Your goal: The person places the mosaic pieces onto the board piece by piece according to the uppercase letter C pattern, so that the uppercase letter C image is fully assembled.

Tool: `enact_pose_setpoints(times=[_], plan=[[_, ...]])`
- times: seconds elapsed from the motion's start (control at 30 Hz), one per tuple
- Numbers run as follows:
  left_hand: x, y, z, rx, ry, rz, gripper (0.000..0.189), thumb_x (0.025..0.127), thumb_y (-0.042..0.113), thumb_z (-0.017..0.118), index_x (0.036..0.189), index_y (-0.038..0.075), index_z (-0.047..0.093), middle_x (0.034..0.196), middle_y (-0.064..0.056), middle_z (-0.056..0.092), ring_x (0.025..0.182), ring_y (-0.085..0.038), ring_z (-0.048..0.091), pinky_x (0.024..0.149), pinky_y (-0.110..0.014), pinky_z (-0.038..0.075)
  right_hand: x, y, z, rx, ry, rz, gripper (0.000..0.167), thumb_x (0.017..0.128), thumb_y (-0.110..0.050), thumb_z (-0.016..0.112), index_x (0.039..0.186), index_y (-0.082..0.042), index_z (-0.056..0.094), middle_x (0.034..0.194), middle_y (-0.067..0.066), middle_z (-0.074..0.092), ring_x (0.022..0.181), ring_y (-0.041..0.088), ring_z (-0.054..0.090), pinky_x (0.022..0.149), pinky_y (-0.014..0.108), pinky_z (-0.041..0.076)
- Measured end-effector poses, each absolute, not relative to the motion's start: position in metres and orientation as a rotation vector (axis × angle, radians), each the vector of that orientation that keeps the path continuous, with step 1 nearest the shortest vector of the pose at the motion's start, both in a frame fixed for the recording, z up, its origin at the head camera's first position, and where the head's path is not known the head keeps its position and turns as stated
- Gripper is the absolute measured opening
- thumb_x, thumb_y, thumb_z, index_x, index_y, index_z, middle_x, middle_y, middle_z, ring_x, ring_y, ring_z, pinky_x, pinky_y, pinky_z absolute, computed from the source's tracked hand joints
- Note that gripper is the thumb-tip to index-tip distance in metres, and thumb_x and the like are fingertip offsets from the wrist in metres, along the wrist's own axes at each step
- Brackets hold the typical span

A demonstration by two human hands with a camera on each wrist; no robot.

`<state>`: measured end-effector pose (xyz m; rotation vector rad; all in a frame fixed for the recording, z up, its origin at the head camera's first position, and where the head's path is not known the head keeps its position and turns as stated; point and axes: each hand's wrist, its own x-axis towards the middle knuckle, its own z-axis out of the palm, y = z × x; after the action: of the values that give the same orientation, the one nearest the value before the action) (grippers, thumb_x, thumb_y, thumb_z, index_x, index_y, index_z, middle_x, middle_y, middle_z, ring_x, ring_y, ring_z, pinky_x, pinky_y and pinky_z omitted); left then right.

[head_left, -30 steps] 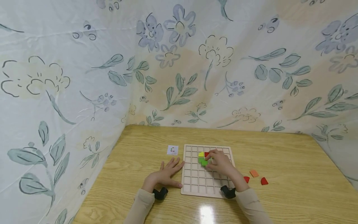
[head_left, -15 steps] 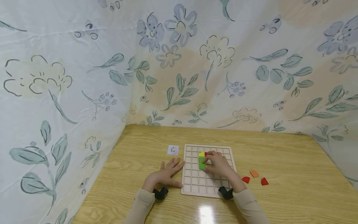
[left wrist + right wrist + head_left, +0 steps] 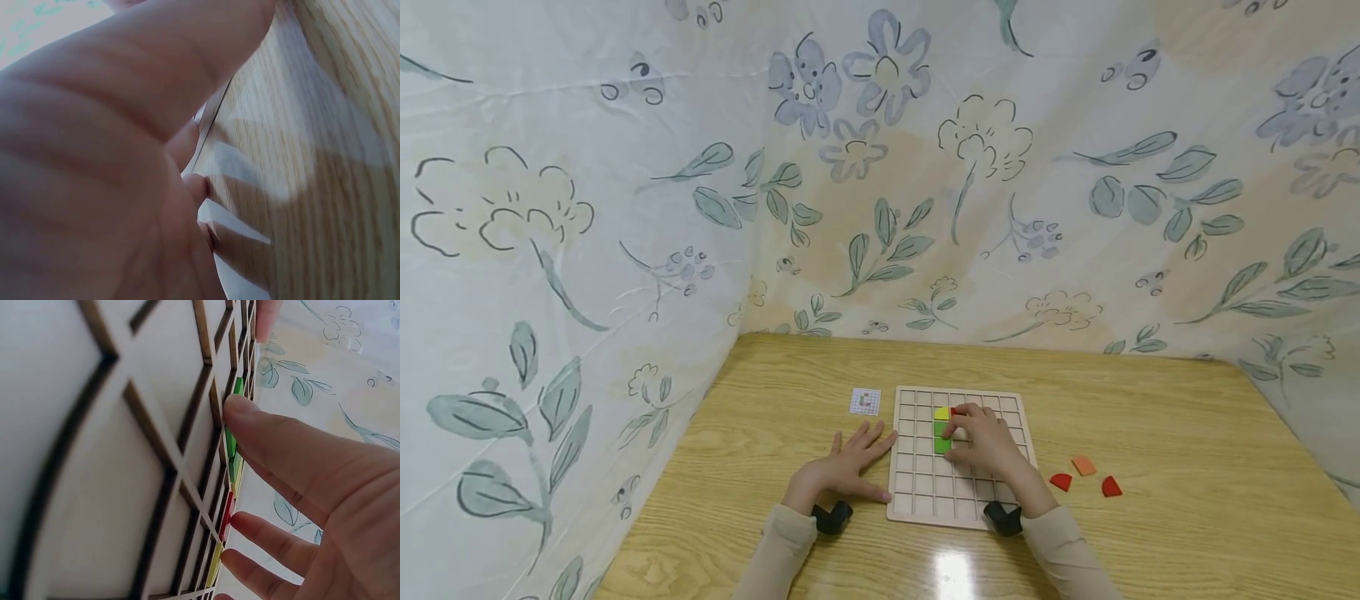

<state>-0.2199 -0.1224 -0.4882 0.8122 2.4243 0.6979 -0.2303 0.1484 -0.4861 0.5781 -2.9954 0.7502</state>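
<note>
My right hand (image 3: 988, 437) is over a light wooden grid board (image 3: 917, 506), thumb and index finger at the edges of a green square tile (image 3: 942, 446), pinching it in its cell. Directly above lies another green tile (image 3: 940, 428), and above that a yellow rounded tile (image 3: 942, 413). A red tile (image 3: 226, 515) and a second yellow tile (image 3: 214, 565) show beneath the other fingers in the right wrist view; the hand mostly hides them from the head. My left hand (image 3: 847, 467) rests spread on the table, thumb and fingertip at the board's left edge.
Right of the board lie two red quarter-round tiles (image 3: 1061, 482) and an orange tile (image 3: 1083, 465). A small printed pattern card (image 3: 865, 402) lies left of the board's top corner. Floral cloth (image 3: 880, 167) hangs behind the wooden table (image 3: 1180, 417).
The lower green tile went from sitting askew to lying square in its cell under my right fingers. That hand shifted slightly, uncovering one red tile; my left hand stayed put.
</note>
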Motion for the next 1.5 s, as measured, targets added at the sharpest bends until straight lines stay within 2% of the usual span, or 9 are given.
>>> enact_pose_setpoints(times=[0.3,0.5,0.77,1.5], plan=[[-0.219,-0.122,-0.486,0.82,2.424,0.695,0.091,0.083,0.044,0.065,0.151,0.017,0.011,0.156,-0.012,-0.001,0.141,-0.035,-0.01,0.105,-0.064,-0.009,-0.229,0.149,-0.483,0.571,-2.983,0.77,0.019,0.072,-0.023,0.079,0.087,-0.021,0.067,0.126,0.014,0.053,0.114,0.04,0.045,0.083,0.06,0.038],[-0.219,-0.123,-0.485,0.808,2.423,0.697,0.091,0.083,0.044,0.066,0.151,0.017,0.011,0.156,-0.011,-0.002,0.141,-0.034,-0.011,0.106,-0.063,-0.009,-0.226,0.151,-0.479,0.578,-2.944,0.792,0.019,0.071,-0.02,0.08,0.087,-0.019,0.069,0.122,0.017,0.056,0.109,0.041,0.048,0.083,0.06,0.039],[-0.218,-0.125,-0.487,0.806,2.423,0.701,0.091,0.083,0.044,0.066,0.151,0.017,0.011,0.156,-0.011,-0.002,0.142,-0.034,-0.011,0.106,-0.063,-0.01,-0.225,0.16,-0.478,0.55,-2.956,0.831,0.015,0.076,-0.018,0.076,0.089,-0.019,0.069,0.126,0.018,0.053,0.113,0.045,0.045,0.088,0.064,0.035],[-0.217,-0.125,-0.49,0.823,2.433,0.697,0.092,0.082,0.045,0.065,0.151,0.017,0.011,0.156,-0.011,-0.002,0.142,-0.033,-0.01,0.106,-0.064,-0.01,-0.209,0.204,-0.469,0.5,-2.878,0.767,0.016,0.075,-0.015,0.076,0.09,-0.015,0.069,0.124,0.023,0.054,0.109,0.051,0.047,0.083,0.068,0.035]])
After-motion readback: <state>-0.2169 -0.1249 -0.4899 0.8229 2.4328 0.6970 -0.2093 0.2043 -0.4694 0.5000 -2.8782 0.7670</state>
